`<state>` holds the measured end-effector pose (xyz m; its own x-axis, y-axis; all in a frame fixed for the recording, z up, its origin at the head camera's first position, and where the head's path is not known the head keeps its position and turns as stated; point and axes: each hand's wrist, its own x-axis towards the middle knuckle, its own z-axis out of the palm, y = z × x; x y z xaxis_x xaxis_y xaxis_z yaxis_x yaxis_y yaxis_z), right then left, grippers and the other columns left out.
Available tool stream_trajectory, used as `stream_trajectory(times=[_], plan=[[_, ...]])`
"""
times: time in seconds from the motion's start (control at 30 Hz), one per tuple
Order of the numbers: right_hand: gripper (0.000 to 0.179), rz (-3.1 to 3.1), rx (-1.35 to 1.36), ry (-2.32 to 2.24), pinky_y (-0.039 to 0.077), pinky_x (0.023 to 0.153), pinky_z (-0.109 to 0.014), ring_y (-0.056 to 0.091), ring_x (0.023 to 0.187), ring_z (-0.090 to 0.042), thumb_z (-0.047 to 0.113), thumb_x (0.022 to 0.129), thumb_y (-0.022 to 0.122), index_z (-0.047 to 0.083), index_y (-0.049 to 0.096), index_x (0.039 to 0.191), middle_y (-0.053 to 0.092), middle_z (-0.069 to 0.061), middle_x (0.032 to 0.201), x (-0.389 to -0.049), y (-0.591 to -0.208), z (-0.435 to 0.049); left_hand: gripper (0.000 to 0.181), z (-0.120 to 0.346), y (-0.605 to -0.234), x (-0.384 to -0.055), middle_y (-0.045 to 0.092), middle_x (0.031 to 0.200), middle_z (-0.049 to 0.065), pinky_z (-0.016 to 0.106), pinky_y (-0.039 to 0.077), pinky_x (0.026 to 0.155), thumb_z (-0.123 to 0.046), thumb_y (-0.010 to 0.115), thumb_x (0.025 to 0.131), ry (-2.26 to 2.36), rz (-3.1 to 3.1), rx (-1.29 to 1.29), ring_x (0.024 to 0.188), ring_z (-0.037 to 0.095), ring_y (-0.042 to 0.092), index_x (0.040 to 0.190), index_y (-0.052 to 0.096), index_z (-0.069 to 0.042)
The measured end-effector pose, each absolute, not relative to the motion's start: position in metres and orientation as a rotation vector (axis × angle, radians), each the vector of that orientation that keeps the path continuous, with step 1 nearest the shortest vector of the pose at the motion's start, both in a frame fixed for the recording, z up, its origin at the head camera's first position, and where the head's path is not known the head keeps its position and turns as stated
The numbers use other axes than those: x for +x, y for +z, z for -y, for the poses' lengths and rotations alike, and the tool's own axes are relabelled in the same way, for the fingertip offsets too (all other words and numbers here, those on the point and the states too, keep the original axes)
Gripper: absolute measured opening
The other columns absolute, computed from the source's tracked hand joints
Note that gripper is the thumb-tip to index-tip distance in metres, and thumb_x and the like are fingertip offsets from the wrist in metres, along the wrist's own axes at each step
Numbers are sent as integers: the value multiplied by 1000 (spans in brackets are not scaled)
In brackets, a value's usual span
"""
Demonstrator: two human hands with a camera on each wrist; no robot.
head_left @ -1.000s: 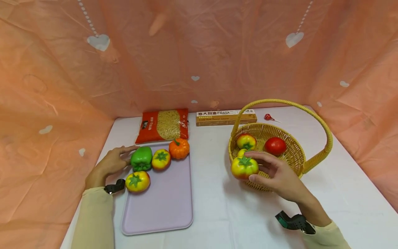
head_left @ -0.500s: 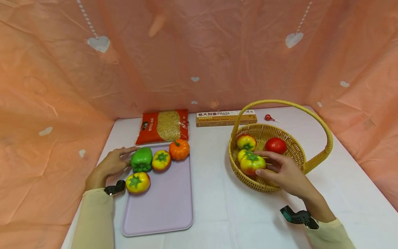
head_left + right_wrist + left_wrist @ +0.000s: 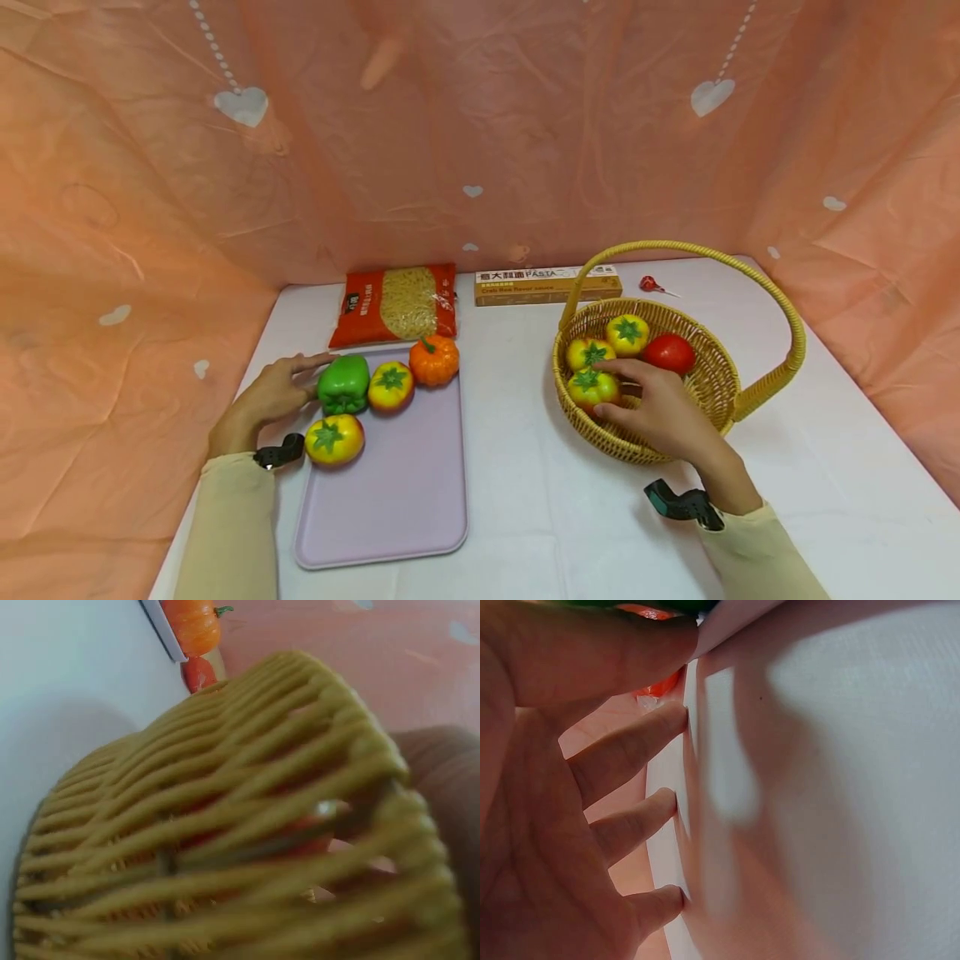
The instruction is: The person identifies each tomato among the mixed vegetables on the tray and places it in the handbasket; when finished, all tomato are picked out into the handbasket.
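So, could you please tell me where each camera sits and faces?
Head: worn on the head, facing forward and down at the tray and basket; left hand, right hand and sleeves show.
Left wrist: worn there, facing the white tablecloth; palm and fingers show.
Right wrist: worn there, facing the basket's woven side close up; apparently part of the hand, blurred, at right.
Head and right wrist share the basket and orange pumpkin.

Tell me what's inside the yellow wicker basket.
Three round yellow fruits with green tops and one smooth red oval fruit. The right hand hides part of the basket; anything beneath it can't be seen.
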<state>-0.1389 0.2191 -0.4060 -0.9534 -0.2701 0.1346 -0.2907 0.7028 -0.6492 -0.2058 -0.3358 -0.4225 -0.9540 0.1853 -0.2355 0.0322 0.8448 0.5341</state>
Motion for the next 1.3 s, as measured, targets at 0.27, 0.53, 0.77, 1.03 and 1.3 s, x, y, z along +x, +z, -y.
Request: stream_trajectory(times=[0.27, 0.53, 0.77, 1.03, 1.3], plan=[[52, 2869, 507, 968, 61, 103, -61, 73, 119, -38, 17, 89, 92, 9, 73, 136, 75, -15, 134, -145, -409, -212, 65, 336, -422, -206, 47, 161, 39, 86, 22, 121, -9, 68, 96, 790, -2744, 157, 154, 69, 28, 160, 57, -12], [63, 2641, 535, 1003, 57, 114, -44, 69, 135, -34, 23, 85, 95, 13, 72, 143, 74, -8, 143, -134, -401, -209, 68, 336, -422, -209, 44, 161, 43, 85, 23, 121, -4, 68, 92, 836, -2737, 159, 154, 69, 29, 158, 59, -11], [63, 2496, 773, 1519, 53, 112, -21, 71, 132, -28, 9, 89, 91, 11, 68, 148, 70, -8, 148, -136, -388, -184, 65, 337, -423, -209, 41, 162, 44, 86, 21, 121, -10, 69, 95, 832, -2727, 150, 155, 70, 26, 159, 58, -12], [63, 2426, 1070, 1881, 51, 120, -31, 64, 142, -27, 9, 93, 87, 13, 65, 152, 65, -6, 155, -145, -390, -125, 65, 338, -423, -206, 41, 162, 45, 87, 21, 120, -7, 69, 94, 840, -2726, 158, 154, 70, 27, 159, 59, -11], [64, 2373, 1290, 2018, 51, 122, -36, 65, 142, -29, 9, 92, 88, 9, 65, 152, 69, -11, 151, -157, -403, -58, 67, 338, -424, -207, 44, 162, 42, 86, 21, 121, -5, 67, 93, 822, -2730, 157, 154, 69, 28, 159, 59, -13]])
